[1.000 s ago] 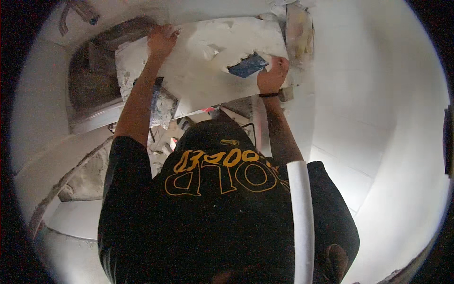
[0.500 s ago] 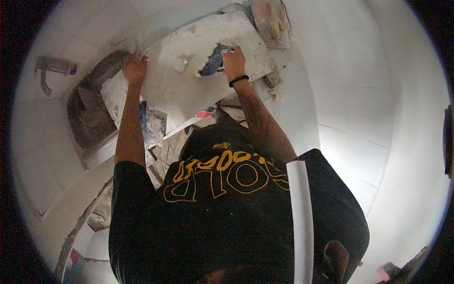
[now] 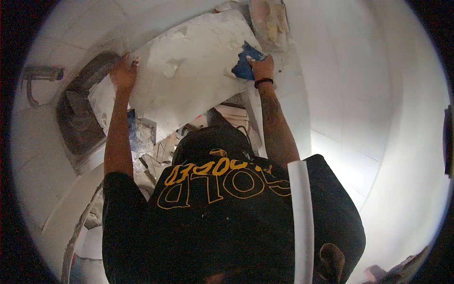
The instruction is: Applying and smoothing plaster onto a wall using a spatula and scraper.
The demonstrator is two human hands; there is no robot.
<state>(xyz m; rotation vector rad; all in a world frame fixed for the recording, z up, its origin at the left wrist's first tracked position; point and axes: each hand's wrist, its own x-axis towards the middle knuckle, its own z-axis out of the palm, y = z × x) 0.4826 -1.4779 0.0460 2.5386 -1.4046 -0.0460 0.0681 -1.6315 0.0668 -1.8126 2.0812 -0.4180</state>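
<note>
A large white board (image 3: 189,61), crusted with patches of plaster-like material, lies tilted in front of me. My left hand (image 3: 124,75) is curled over its left end, the fingertips partly hidden. In my right hand (image 3: 263,67) is a flat blue piece (image 3: 243,70) with a ragged, white-smeared outline. The fingers pinch its right side while it lies against the right part of the board. A pale lump (image 3: 171,70) sits on the board between my hands.
A dark curved frame (image 3: 78,118) stands beyond my left hand. Left of it is a dark hooked fixture (image 3: 40,75). A dirty container (image 3: 269,28) with pale items is at the top right. A white tube (image 3: 302,222) hangs close in front, over my black shirt.
My right hand has moved right across the board with the blue piece in it. The left hand stays at the board's left end; the whole view has shifted slightly.
</note>
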